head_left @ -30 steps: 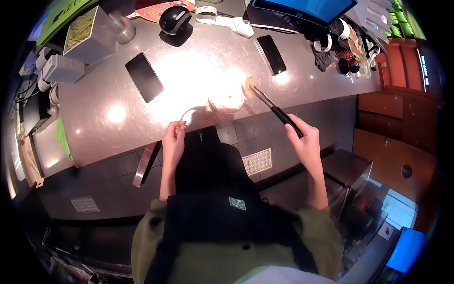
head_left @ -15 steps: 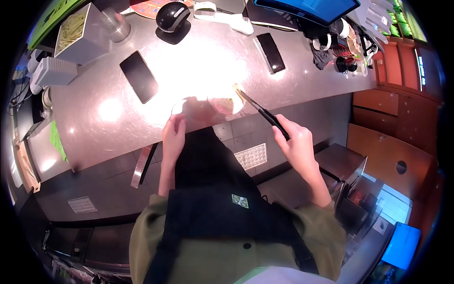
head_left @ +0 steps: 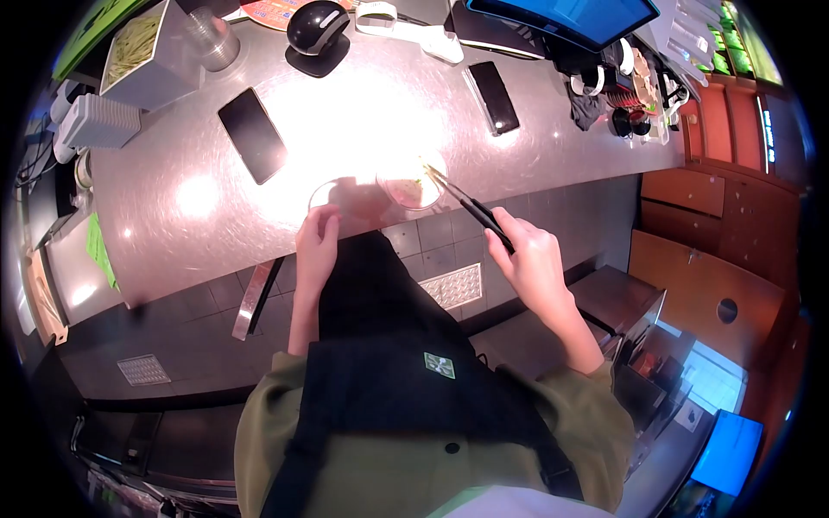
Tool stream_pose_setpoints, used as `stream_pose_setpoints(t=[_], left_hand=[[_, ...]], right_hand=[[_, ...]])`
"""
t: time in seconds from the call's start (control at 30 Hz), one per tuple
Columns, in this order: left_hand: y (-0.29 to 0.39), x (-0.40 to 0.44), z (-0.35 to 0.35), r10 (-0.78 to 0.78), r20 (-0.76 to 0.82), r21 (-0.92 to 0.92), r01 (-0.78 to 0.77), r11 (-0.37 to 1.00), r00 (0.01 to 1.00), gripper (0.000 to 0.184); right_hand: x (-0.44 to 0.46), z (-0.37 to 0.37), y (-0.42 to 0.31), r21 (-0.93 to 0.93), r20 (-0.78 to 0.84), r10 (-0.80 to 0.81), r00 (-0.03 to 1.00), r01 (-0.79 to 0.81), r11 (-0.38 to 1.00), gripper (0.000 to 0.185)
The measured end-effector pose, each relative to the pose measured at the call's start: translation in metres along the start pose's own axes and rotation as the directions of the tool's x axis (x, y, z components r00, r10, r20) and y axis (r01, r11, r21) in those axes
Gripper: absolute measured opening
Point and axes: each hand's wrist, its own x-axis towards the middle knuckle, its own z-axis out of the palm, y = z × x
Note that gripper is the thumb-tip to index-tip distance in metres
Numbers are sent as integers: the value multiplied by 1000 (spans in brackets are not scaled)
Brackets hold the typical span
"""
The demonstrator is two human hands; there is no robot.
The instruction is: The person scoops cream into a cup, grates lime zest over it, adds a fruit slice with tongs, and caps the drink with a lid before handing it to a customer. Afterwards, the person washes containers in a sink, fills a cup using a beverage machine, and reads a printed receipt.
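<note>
My right hand (head_left: 531, 259) is wrapped around black-handled tongs (head_left: 473, 207). Their metal tips reach into a small clear round container (head_left: 410, 205) on the counter near its front edge. Pale food with green bits (head_left: 408, 190) lies inside, partly washed out by glare. At the counter's edge, to the left of the container, my left hand (head_left: 318, 246) pinches the rim of a clear round lid-like piece (head_left: 321, 192), whose outline is faint in the bright light.
On the steel counter (head_left: 164, 224) lie a phone (head_left: 253, 135) at left and a dark handheld device (head_left: 493, 97) at right. Farther back stand a black rounded device (head_left: 317, 33), a white bin of pale strips (head_left: 142, 60), stacked clear cups (head_left: 212, 39) and a monitor (head_left: 566, 15).
My right hand has shifted slightly left and up, and the tong tips now sit further inside the container. My left hand stays almost where it was.
</note>
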Motion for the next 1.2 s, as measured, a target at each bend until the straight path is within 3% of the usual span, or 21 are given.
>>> stream_pose_setpoints(t=[0.23, 0.33, 0.57, 0.67, 0.7, 0.77, 0.8, 0.9, 0.97, 1.0, 1.07, 1.1, 1.13, 1.17, 1.2], left_hand=[[6, -5, 2, 6, -17, 24, -6, 1000, 1000, 16], [1, -7, 1, -1, -21, 24, 1, 1000, 1000, 16], [-5, -20, -1, -15, -38, -2, 15, 1000, 999, 16], [-3, -30, -2, -48, -39, 72, 51, 996, 998, 16], [-6, -33, -3, -51, -50, 49, 53, 997, 997, 16], [-15, -49, -4, -76, -87, -6, 76, 997, 993, 15], [-23, -62, -7, -76, -134, -41, 71, 997, 988, 15], [-57, -97, -32, -64, -348, -60, 46, 997, 936, 14], [-83, -122, -63, -197, -524, -93, 174, 980, 828, 14], [-111, -134, -84, -73, -610, 74, 149, 986, 789, 14], [-171, -145, -124, 218, -716, 419, 159, 894, 663, 15], [-195, -146, -137, 369, -733, 563, 206, 800, 571, 16], [-216, -145, -149, 423, -700, 651, 273, 708, 575, 19], [-234, -142, -161, 476, -654, 729, 321, 604, 588, 23], [-262, -145, -173, 329, -665, 688, 377, 621, 671, 28]], right_hand=[[-7, -17, -3, 55, -14, 7, 1000, -6, 998, 24], [-10, -22, -4, 107, -99, 27, 995, -17, 994, 24], [-26, -19, 5, 283, -116, 181, 977, -143, 949, 23], [-40, -23, 6, 411, 35, 282, 959, -270, 871, 25], [-47, -23, 8, 451, 99, 296, 950, -308, 838, 26], [-73, 0, 23, 678, 246, 264, 933, -360, 641, 27], [-86, 17, 29, 716, 395, 281, 875, -485, 502, 29], [-106, 102, 53, 668, 724, 119, 679, -734, 124, 32], [-109, 185, 74, 581, 812, 11, 583, -811, 73, 34], [-107, 229, 84, 568, 820, -4, 572, -815, 116, 37], [-96, 316, 98, 501, 819, 134, 558, -809, 307, 38], [-88, 359, 112, 420, 802, 195, 564, -766, 487, 41], [-78, 396, 126, 527, 754, 60, 654, -656, 540, 39], [-66, 424, 130, 541, 691, 91, 717, -597, 592, 34], [-58, 455, 139, 600, 633, 101, 768, -568, 563, 30]])
